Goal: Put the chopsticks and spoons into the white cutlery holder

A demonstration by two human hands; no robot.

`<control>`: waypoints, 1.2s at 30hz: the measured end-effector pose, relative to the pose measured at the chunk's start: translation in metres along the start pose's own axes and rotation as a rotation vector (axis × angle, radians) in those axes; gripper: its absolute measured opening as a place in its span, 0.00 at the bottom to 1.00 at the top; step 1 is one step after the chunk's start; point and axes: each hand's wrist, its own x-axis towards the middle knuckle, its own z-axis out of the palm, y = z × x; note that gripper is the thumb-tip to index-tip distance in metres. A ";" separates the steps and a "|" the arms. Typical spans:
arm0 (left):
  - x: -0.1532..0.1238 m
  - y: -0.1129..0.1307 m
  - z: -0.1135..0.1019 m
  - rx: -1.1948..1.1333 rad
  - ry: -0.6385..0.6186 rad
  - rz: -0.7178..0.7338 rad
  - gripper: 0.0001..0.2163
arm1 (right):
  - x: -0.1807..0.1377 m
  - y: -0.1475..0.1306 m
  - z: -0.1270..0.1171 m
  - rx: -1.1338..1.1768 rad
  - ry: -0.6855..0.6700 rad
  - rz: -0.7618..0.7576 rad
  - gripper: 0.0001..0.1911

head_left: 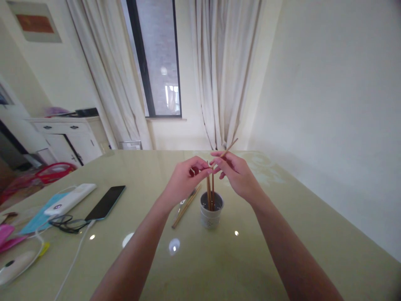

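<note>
Our forearms (142, 242) framed the cup (210, 219); above it, our hands (184, 179) (237, 173) seemingly pinched one stick (232, 144); sticks (213, 190) already stood inside, others (186, 209) lay outside.

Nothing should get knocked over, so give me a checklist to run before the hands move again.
1. Cup upright on the table: ok.
2. Standing sticks inside the cup: ok, their tops rise well above the rim.
3. Right hand has a grip on the held stick: ok, between its fingers.
4. Held stick upright: not ok, it slants.
5. Left hand also gripping the held stick: cannot tell, the fingers crowd together at its lower end.
6. Phone and glasses away from the cup: ok, both lie off to the left.
</note>
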 end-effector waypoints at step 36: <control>-0.014 -0.128 0.015 0.956 -0.597 -0.441 0.13 | 0.009 0.076 -0.002 -0.795 -0.358 0.405 0.06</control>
